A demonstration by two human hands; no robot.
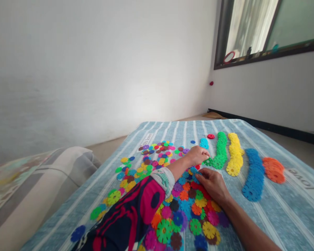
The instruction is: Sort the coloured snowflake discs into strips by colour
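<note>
My left hand (198,155), in a dark and pink sleeve with a knitted cuff, reaches across the spread of notched plastic discs. Its fingers are closed at a green disc (207,162), beside the lower end of a green row of overlapping discs (221,148). Lower down, my right hand (214,183) has its thumb and forefinger closed at the edge of a blue disc (195,170) at the side of the mixed pile. Under and around both forearms lie loose discs in many colours, such as a green one (164,230). My left arm hides part of the pile.
Rightward lie overlapping rows of yellow (234,155), blue (253,176) and orange discs (274,170). Light blue discs (204,143) and a red disc (211,136) sit farther back. The striped cloth (282,216) covers the surface; a cushion (68,174) stands at left.
</note>
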